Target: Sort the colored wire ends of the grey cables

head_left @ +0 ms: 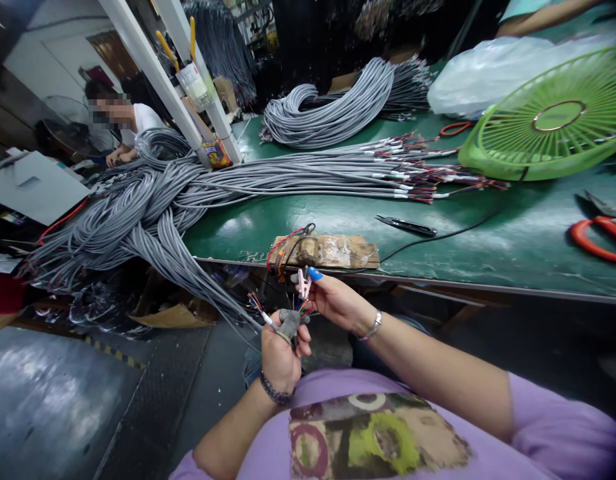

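Observation:
My left hand [282,347], with grey coverings on some fingertips, is closed around the end of a grey cable [271,324] whose thin coloured wires fan out. Just right of it, my right hand [333,299] has a blue-wrapped fingertip and pinches a small pale pink clip [304,284]. Coloured wires show between the two hands. Both hands are in front of the bench edge, below a wooden block [338,251] that has a red and a black lead attached.
Grey cable bundles [288,175] lie across the green bench [268,223] and hang over its left edge. Black snips [407,225], red-handled scissors [595,239] and a green fan [553,120] are on the right. A person [143,119] sits at the back left.

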`<action>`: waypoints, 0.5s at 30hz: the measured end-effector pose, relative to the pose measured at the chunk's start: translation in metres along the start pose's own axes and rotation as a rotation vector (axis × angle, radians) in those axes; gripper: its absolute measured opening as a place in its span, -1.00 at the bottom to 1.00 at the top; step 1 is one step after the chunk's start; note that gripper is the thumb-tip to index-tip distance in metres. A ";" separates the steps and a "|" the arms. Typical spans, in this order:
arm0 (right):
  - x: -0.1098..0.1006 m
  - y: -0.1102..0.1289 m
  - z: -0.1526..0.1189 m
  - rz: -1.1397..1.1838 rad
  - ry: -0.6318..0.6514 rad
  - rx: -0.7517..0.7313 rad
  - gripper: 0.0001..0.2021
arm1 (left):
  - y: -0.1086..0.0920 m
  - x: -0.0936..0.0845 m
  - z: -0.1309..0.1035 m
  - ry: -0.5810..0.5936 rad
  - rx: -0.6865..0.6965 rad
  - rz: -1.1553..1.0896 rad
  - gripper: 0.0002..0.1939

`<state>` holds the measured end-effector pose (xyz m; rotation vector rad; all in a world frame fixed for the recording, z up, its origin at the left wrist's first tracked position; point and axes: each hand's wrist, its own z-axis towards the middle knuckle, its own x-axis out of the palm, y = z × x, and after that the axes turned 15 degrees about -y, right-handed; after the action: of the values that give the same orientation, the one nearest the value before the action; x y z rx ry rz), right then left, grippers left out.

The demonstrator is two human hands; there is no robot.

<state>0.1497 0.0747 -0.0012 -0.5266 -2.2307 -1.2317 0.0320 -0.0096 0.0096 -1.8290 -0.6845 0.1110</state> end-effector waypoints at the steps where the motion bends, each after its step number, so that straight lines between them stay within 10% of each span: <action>1: -0.001 -0.002 0.000 -0.020 -0.018 -0.050 -0.68 | -0.001 0.001 0.001 -0.004 -0.005 -0.001 -0.67; 5: -0.004 -0.009 0.002 -0.109 -0.066 -0.209 -0.60 | -0.003 0.005 0.003 -0.016 -0.020 0.006 -0.65; 15: 0.009 -0.004 0.004 0.119 -0.072 0.062 -0.72 | 0.004 0.008 0.009 -0.004 -0.075 0.016 -0.70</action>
<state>0.1394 0.0765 -0.0004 -0.6793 -2.2540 -1.0958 0.0370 0.0010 0.0050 -1.9063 -0.6847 0.1006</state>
